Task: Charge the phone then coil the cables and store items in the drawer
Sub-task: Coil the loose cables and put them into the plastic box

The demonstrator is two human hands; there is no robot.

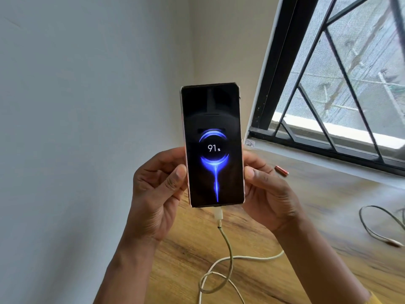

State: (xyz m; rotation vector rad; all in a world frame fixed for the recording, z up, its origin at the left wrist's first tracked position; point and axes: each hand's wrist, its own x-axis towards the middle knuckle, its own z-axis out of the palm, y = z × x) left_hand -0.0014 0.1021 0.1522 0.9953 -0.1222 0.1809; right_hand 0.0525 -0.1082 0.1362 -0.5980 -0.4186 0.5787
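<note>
Phone (213, 145) stood upright between hands, above worktop (306, 216); left hand (157, 194) and right hand (269, 194) gripped its lower edges; white cable (228, 249) plugged in below.

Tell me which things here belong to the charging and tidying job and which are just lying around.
Job: phone, held by left hand and right hand; plugged-in white cable; second cable on the table.
Lying about: small red cylinder by the window.
</note>
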